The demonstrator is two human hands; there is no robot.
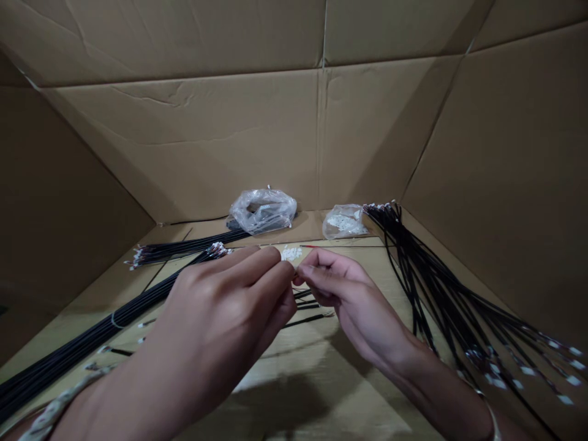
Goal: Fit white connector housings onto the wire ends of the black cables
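Observation:
My left hand point(234, 306), seen from its back, is closed with the fingertips bent inward. Facing it, my right hand point(342, 285) pinches thumb against forefinger. The fingertips of both hands meet over the middle of the table, and whatever is between them is too small and covered to make out. Just beyond the fingertips lies a small heap of white connector housings point(291, 252). Below the hands, several short black cables point(305, 320) rest on the tabletop, partly hidden by my left hand.
Bundles of black cables with white connectors lie at left point(147, 297) and right point(441, 282); another cable bundle point(184, 246) is farther back. A clear plastic bag point(264, 211) and a bag of white pieces point(344, 222) stand before the cardboard wall point(206, 135). Cardboard also encloses both sides.

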